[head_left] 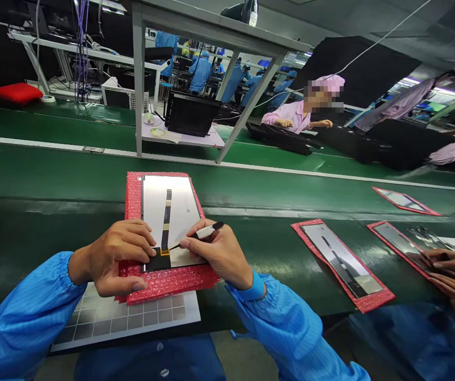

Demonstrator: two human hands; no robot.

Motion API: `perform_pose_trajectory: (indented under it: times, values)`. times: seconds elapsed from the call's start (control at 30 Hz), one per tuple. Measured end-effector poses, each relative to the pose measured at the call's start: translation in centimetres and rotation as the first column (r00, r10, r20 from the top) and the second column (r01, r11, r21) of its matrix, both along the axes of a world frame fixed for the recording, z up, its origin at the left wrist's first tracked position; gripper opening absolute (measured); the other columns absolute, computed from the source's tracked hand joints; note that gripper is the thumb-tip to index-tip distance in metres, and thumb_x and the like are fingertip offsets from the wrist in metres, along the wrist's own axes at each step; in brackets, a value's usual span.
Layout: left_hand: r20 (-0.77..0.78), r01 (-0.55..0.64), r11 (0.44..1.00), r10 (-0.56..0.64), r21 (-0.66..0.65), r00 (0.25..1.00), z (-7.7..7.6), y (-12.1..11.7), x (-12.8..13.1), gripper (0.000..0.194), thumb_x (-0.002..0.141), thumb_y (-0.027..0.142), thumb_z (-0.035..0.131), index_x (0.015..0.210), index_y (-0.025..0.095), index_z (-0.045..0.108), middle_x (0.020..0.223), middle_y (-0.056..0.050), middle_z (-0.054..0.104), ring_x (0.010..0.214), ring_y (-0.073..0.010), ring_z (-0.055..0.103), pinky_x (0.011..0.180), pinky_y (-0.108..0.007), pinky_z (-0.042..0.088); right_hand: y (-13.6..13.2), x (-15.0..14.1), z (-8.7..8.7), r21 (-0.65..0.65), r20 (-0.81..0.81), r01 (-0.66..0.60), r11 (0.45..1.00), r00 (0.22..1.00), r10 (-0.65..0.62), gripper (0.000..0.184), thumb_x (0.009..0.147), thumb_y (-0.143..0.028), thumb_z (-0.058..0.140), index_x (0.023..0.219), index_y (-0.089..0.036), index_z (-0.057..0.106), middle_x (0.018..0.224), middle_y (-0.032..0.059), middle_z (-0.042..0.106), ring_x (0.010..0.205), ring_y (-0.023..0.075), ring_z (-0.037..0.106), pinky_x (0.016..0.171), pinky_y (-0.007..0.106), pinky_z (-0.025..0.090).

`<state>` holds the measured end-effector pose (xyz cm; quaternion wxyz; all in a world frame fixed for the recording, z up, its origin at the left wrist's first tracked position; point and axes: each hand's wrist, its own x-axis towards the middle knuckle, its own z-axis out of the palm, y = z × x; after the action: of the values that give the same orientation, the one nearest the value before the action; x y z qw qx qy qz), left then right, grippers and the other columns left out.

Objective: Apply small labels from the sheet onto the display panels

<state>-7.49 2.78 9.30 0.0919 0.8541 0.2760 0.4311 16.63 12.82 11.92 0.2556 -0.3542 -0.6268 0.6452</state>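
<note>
While the left hand [118, 256] lies open, its fingers [145, 238] press down on a black flap [155, 260] at the low end of a flat screen panel [171, 203]. The right hand [219, 254] is closed on a slim pick [210, 230], which is white with a black end. The pick's thin tip reaches left and comes very close to a small orange piece [165, 252], but I can't tell if they touch. The orange piece sits between the two hands, where the black flap meets a long dark ribbon [167, 222] that runs up the middle of the panel.

The panel lies flat on a red bubble wrap bag [167, 280], and both hands rest over its low edge. Blue sleeves [24, 317] cover both arms up to the wrists. Under the bag is a gray mat with squares [126, 317], and they all sit on a green work belt [251, 196].

More panels on red bags [342, 259] lie off to the right. Near them, a co-worker's hands [445, 270] are close to a thin metal tool [429, 235]. Past the belt, a person in a pink cap and coat [291, 116] sits beside a black screen [278, 138].
</note>
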Motion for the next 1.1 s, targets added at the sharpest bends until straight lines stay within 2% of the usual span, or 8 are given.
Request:
perform_pose_trajectory:
  times: [0.37, 0.6, 0.97, 1.1]
  values:
    - [0.008, 0.000, 1.000, 0.000, 0.015, 1.000, 0.12, 0.04, 0.03, 0.025, 0.090, 0.043, 0.066, 0.094, 0.019, 0.070, 0.086, -0.011, 0.080, 0.083, -0.0284, 0.078, 0.081, -0.045, 0.059, 0.28, 0.02, -0.48, 0.006, 0.037, 0.018, 1.000, 0.999, -0.019, 0.039, 0.064, -0.044, 0.097, 0.076, -0.020, 0.069, 0.056, -0.0014, 0.068, 0.047, 0.0154, 0.062, 0.046, 0.026, 0.051]
    - [0.001, -0.002, 1.000, 0.002, 0.014, 1.000, 0.06, 0.00, -0.01, 0.024, 0.091, 0.042, 0.065, 0.094, 0.018, 0.069, 0.087, -0.012, 0.080, 0.084, -0.0284, 0.077, 0.081, -0.045, 0.059, 0.18, 0.00, -0.65, 0.032, 0.026, 0.016, 0.999, 1.000, -0.016, 0.037, 0.067, -0.043, 0.096, 0.076, -0.020, 0.069, 0.056, -0.0009, 0.068, 0.048, 0.0148, 0.061, 0.045, 0.025, 0.048]
    - [0.003, 0.001, 1.000, -0.001, -0.003, 1.000, 0.14, -0.06, 0.08, 0.025, 0.090, 0.041, 0.066, 0.097, 0.018, 0.069, 0.087, -0.013, 0.079, 0.085, -0.0286, 0.076, 0.080, -0.044, 0.060, 0.24, -0.03, -0.72, 0.040, 0.043, 0.017, 0.999, 0.999, -0.018, 0.038, 0.066, -0.043, 0.096, 0.075, -0.019, 0.069, 0.057, 0.0000, 0.070, 0.049, 0.0151, 0.062, 0.046, 0.025, 0.048]
    - [0.007, 0.004, 1.000, -0.004, -0.004, 1.000, 0.29, -0.13, 0.29, 0.031, 0.092, 0.044, 0.064, 0.105, 0.017, 0.069, 0.093, -0.015, 0.079, 0.086, -0.0289, 0.074, 0.078, -0.043, 0.059, 0.23, -0.03, -0.62, 0.042, 0.044, 0.011, 0.999, 0.999, -0.013, 0.037, 0.066, -0.043, 0.096, 0.075, -0.019, 0.069, 0.056, -0.0005, 0.069, 0.049, 0.0156, 0.063, 0.047, 0.025, 0.049]
